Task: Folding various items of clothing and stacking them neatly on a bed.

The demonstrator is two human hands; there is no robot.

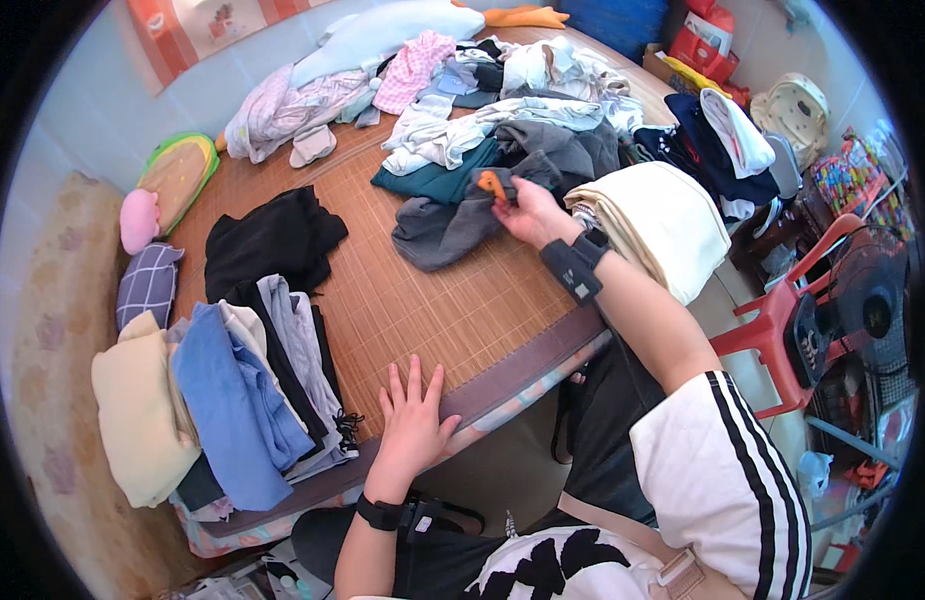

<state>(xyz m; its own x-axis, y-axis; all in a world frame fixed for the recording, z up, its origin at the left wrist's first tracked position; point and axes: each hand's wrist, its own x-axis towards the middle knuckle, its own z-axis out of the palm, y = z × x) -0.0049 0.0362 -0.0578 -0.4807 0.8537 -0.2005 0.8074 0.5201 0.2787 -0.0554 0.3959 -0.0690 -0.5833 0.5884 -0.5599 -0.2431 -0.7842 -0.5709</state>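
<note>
My right hand (531, 212) reaches across the bed and is closed on a dark grey garment (438, 232), which lies crumpled at the near side of a clothes pile. A small orange patch (493, 185) shows by my fingertips; I cannot tell whether it is a print or a separate piece. My left hand (415, 415) rests flat on the near edge of the bamboo mat (453, 320), fingers spread, holding nothing. Left of it stands a row of folded clothes, among them a blue garment (233, 400) and a pale yellow one (143, 410). Beyond them lies a crumpled black garment (273, 240).
A folded cream cloth (658, 225) lies right of my right forearm, with navy clothes (718, 155) behind it. Teal (448, 175), white and pink clothes are heaped farther back. A red plastic chair (788, 330) and a fan (868, 310) stand at the right. Cushions (151, 280) line the left wall.
</note>
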